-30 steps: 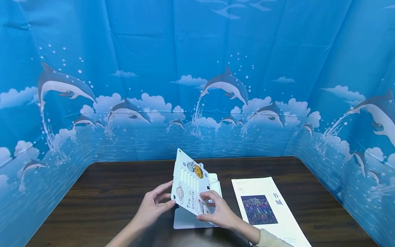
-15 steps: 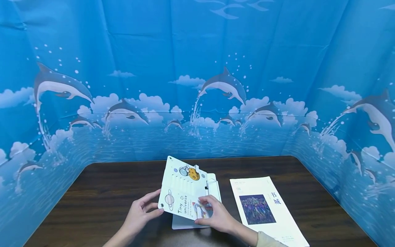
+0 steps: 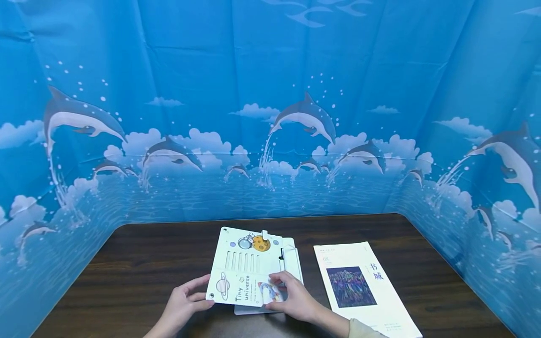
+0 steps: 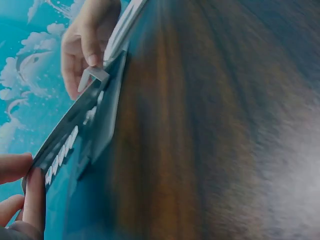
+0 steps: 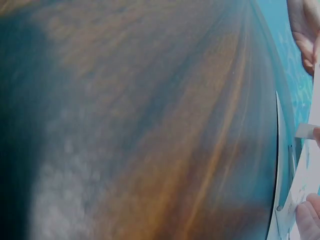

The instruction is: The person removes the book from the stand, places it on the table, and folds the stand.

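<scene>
A white book stand has a front panel (image 3: 232,260) printed with planets, an astronaut and the words "Tiny universe". Several slots run across its middle. Under it lies a white base plate (image 3: 293,258), showing at the right and along the near side. My left hand (image 3: 179,300) pinches the panel's near left corner between thumb and fingers; the left wrist view shows the panel (image 4: 65,127) edge-on, tilted above the base. My right hand (image 3: 296,298) grips the near right part of the panel, beside a small white clip (image 3: 266,295), its fingers covering part of the rocket picture.
To the right, a white book (image 3: 389,300) with a dark picture on its cover lies on the dark wooden table (image 3: 148,258). A blue curtain (image 3: 270,94) with dolphins hangs behind and around the table. Another clip (image 3: 264,234) stands at the panel's far edge.
The panel has swung down to the left, from steeply raised to nearly flat, showing its printed face more fully. My left hand moved left and down with it; my right hand stayed nearly in place.
</scene>
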Demonstrator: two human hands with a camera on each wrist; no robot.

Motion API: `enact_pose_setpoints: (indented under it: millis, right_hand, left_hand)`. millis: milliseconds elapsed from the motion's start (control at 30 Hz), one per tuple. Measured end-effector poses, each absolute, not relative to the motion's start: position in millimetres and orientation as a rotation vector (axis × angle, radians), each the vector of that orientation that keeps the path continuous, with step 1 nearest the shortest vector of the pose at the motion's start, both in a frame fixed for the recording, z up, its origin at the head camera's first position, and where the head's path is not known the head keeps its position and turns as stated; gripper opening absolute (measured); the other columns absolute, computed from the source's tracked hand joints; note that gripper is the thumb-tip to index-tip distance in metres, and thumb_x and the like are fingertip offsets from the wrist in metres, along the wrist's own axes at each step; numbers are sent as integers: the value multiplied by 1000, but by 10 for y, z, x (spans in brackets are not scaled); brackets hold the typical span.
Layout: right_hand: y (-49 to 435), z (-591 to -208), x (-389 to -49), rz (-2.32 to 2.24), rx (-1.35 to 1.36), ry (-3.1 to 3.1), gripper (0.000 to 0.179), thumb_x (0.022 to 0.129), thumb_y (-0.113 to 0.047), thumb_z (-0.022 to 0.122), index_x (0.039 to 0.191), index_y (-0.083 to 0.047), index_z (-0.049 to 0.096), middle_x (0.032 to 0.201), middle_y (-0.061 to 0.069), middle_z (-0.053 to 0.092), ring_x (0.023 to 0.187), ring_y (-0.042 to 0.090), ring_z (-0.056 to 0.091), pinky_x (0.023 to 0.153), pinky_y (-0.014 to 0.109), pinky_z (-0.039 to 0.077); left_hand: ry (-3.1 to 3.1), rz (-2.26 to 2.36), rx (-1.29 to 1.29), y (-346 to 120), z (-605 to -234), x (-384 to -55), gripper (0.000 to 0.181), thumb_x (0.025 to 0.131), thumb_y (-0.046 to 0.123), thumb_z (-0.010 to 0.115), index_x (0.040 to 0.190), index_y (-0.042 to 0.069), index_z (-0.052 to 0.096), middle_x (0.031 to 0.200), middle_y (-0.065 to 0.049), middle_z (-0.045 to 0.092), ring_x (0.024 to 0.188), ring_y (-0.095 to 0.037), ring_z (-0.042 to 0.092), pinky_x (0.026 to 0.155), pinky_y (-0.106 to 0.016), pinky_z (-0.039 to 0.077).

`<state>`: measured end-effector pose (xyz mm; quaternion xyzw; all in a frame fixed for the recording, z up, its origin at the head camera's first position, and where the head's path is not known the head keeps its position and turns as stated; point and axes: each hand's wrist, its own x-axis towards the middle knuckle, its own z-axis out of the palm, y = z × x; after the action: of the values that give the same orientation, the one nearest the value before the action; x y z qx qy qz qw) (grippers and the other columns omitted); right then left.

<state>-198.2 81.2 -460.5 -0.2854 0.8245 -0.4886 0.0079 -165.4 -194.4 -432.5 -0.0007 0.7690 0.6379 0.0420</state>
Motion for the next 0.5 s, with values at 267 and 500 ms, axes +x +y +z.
enact_pose_setpoints:
  millis: [267, 500]
  right_hand:
    - [787, -4639, -1975, -1490, -933, 2599, 57, 68, -12, 78, 115, 5, 51, 106, 9, 55, 96, 22, 54, 85, 26, 48]
    - [774, -4658, -1974, -1475, -957, 2601, 56, 67, -8, 76, 114, 8, 51, 103, 10, 55, 94, 19, 55, 82, 23, 48]
  left_hand:
    - [2433, 1856, -81, -1978, -4480, -1661, 61, 69, -7, 68, 124, -16, 42, 123, -34, 44, 86, -28, 65, 69, -30, 53]
    - [2416, 1879, -19, -2002, -4611, -1665, 62, 66, -13, 67, 122, -21, 40, 121, -37, 45, 86, -28, 65, 68, -25, 52]
